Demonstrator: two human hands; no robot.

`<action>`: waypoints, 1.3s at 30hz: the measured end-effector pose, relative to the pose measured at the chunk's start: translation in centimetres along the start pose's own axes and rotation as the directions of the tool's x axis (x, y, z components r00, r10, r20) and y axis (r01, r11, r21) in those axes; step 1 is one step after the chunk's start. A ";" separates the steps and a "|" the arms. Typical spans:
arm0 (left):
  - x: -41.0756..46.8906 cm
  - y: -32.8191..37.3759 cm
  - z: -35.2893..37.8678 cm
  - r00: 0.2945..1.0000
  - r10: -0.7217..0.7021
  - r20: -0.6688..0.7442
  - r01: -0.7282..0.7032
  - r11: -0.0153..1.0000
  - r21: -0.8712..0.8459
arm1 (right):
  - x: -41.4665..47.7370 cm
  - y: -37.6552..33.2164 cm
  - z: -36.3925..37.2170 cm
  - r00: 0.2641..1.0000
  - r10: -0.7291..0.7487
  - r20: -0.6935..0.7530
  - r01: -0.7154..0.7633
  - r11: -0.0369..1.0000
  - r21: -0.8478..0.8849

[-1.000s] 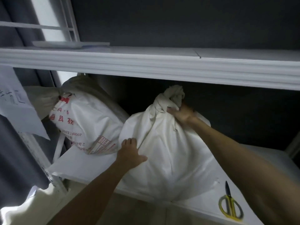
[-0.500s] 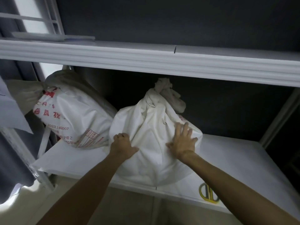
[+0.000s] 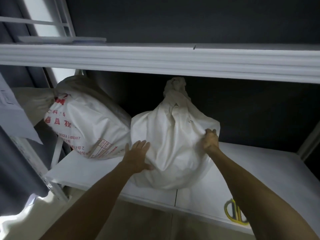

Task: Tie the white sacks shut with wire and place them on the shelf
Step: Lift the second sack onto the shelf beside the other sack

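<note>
Head view: white sack [image 3: 173,135] stands on the shelf [image 3: 263,170], touching the printed sack's [image 3: 86,122] right side. My left hand [image 3: 136,156] presses it with flat fingers [image 3: 142,144]; my right hand [image 3: 210,141] clutches a fold. Tugging that loose cloth could tip it forward, I judge.

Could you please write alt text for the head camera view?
Two hands hold a tied white sack on a white shelf: the left hand presses flat against its lower left side, the right hand grips a fold on its right. A red-printed sack lies beside it on the left; yellow-handled scissors lie near the shelf's front edge.
</note>
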State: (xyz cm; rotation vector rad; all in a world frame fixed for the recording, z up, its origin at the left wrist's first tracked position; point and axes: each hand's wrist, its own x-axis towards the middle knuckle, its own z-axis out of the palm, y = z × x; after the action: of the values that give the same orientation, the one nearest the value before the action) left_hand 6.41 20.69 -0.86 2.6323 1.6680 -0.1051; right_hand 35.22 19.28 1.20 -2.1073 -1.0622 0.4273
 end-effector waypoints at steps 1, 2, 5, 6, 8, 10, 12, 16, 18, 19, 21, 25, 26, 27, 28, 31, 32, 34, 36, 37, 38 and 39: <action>0.3 0.3 0.3 0.999 -0.003 -0.038 0.004 1.000 0.016 | -0.3 0.1 0.2 0.999 0.027 0.031 -0.027 1.000 0.005; 0.6 0.7 0.6 0.997 -0.002 -0.075 0.005 0.999 0.035 | -0.8 0.3 0.7 0.997 0.038 0.068 -0.039 0.999 0.010; 1.3 1.7 1.3 0.983 0.000 -0.183 0.009 0.999 0.047 | -3.0 0.8 3.1 0.980 0.068 0.187 -0.094 0.987 0.132; 1.5 1.9 1.5 0.979 -0.004 -0.206 0.012 0.999 0.037 | -3.5 1.0 3.9 0.972 0.055 0.230 -0.099 0.978 0.182; 1.9 2.5 1.7 0.975 -0.019 -0.221 0.025 0.999 0.024 | -4.6 1.0 5.3 0.946 0.025 0.323 -0.104 0.968 0.230; 2.3 2.7 1.5 0.975 -0.019 -0.223 0.020 1.000 0.003 | -4.6 0.7 6.3 0.912 -0.032 0.409 -0.068 0.971 0.228; 2.6 1.9 1.0 0.980 0.007 -0.200 -0.009 1.000 -0.009 | -3.7 0.1 7.0 0.901 -0.088 0.424 0.006 0.982 0.191; 3.1 -0.5 0.5 0.985 0.048 -0.165 -0.040 0.998 0.053 | -0.2 0.1 8.6 0.905 -0.087 0.416 -0.020 0.969 0.246; 3.7 -0.8 0.8 0.979 0.038 -0.201 -0.028 0.998 0.052 | 1.3 -0.1 9.7 0.900 -0.098 0.424 -0.036 0.954 0.297; 4.0 -0.7 1.1 0.975 0.033 -0.219 -0.027 0.999 0.031 | 2.2 -0.1 10.2 0.900 -0.088 0.427 -0.052 0.951 0.306; 4.7 0.0 1.8 0.966 0.030 -0.257 -0.036 0.999 -0.020 | 4.0 -0.1 10.3 0.901 -0.071 0.428 -0.068 0.951 0.301; 6.1 1.3 2.4 0.939 0.019 -0.343 -0.034 0.999 -0.039 | 3.5 -0.6 10.2 0.955 -0.134 0.265 0.085 0.978 0.189; 6.4 1.5 2.3 0.936 0.012 -0.352 -0.034 0.998 -0.056 | 2.4 -0.7 10.4 0.962 -0.159 0.221 0.118 0.975 0.190; 6.7 1.5 2.1 0.935 0.001 -0.354 -0.033 0.996 -0.084 | 1.2 -0.7 10.4 0.961 -0.182 0.206 0.138 0.967 0.214; 6.9 1.5 1.8 0.938 -0.016 -0.348 -0.029 0.992 -0.123 | 0.0 -0.6 10.2 0.950 -0.223 0.220 0.165 0.953 0.252; 7.4 1.7 1.6 0.949 -0.078 -0.304 -0.017 0.955 -0.298 | -2.3 -0.3 8.7 0.887 -0.265 0.378 0.128 0.928 0.349; 7.3 1.7 1.7 0.951 -0.090 -0.296 -0.018 0.939 -0.343 | -2.5 -0.2 8.3 0.869 -0.259 0.421 0.108 0.931 0.349; 6.9 1.8 2.0 0.955 -0.094 -0.280 -0.017 0.929 -0.370 | -2.2 -0.3 8.1 0.854 -0.248 0.458 0.132 0.953 0.271; 6.6 1.4 2.0 0.959 -0.082 -0.272 -0.010 0.948 -0.320 | -1.7 -0.9 8.5 0.851 -0.259 0.457 0.195 0.964 0.183; 6.4 1.1 1.9 0.961 -0.068 -0.269 -0.013 0.958 -0.287 | -1.4 -1.0 8.7 0.855 -0.251 0.454 0.211 0.968 0.137; 6.1 0.9 1.8 0.964 -0.043 -0.261 -0.027 0.966 -0.258 | -1.2 -1.2 8.7 0.861 -0.246 0.445 0.225 0.969 0.099; 5.7 0.8 1.7 0.968 -0.014 -0.249 -0.049 0.969 -0.243 | -1.0 -1.4 8.6 0.869 -0.229 0.439 0.223 0.973 0.066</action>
State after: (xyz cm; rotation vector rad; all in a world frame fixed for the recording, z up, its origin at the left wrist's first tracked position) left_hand 9.52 25.43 -2.97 2.5535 1.5980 0.4240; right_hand 28.93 22.91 -3.64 -1.8829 -1.5434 0.8235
